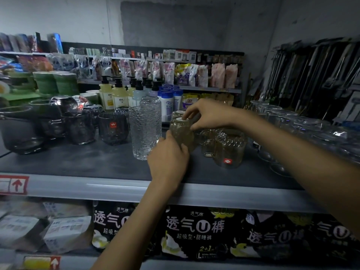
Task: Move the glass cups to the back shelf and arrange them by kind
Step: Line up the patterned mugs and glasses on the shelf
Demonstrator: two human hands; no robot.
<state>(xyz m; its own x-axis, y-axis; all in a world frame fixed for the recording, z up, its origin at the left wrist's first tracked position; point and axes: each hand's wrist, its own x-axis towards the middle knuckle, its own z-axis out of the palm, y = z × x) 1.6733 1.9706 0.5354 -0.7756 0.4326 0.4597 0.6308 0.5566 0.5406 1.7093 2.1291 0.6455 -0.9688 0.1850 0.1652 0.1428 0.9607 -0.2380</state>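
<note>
Gripping from both sides, an amber cup [180,131] is clamped by the left hand [168,158] below and right hand [206,114] above, over the shelf [97,162].

Two bare forearms reaching forward over the shelf edge [116,189], converging on one yellowish glass cup [182,133]. Left hand [168,158] entering from below, wrist straight, back of the hand toward the camera, fingers [183,150] curled around the lower side of that cup in a closed grip. Right hand [209,114] entering from the right edge, forearm sloping down toward the cup, wrist bent downward, fingertips [188,115] pinched on the cup's upper end, thumb low against its side. Hands apart, one below the cup and one above.
</note>
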